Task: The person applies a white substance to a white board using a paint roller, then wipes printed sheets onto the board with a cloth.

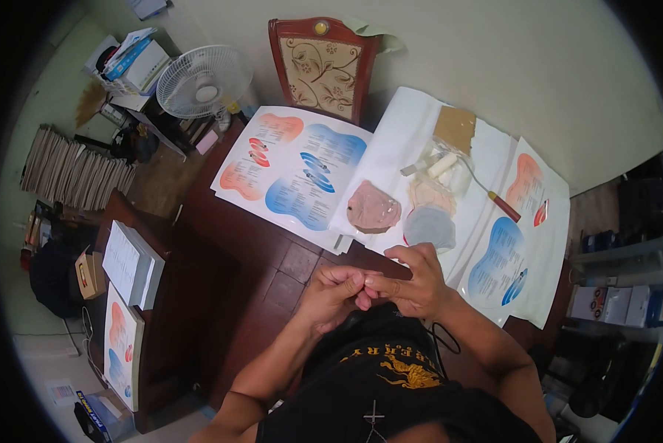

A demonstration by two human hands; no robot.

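Note:
My left hand (331, 299) and my right hand (421, 286) meet in front of my chest, fingertips touching. Both pinch at the same spot; whatever lies between them is too small or hidden to make out. Just beyond my right hand lies a grey round flat piece (430, 227) on the white sheet (393, 140). To its left is a pinkish round flat piece (373, 207) with a glossy, film-like surface. A beige piece (433, 193) sits partly behind the grey one. Farther back is a clear plastic bag (457, 177) with a whitish roll (442, 165).
A thin metal tool with a red-brown handle (504, 207) lies right of the bag. Brown board (455, 129) lies behind. Printed sheets (291, 166) cover the table. A wooden chair (323, 66) and white fan (204, 83) stand beyond; another desk (162, 310) is at left.

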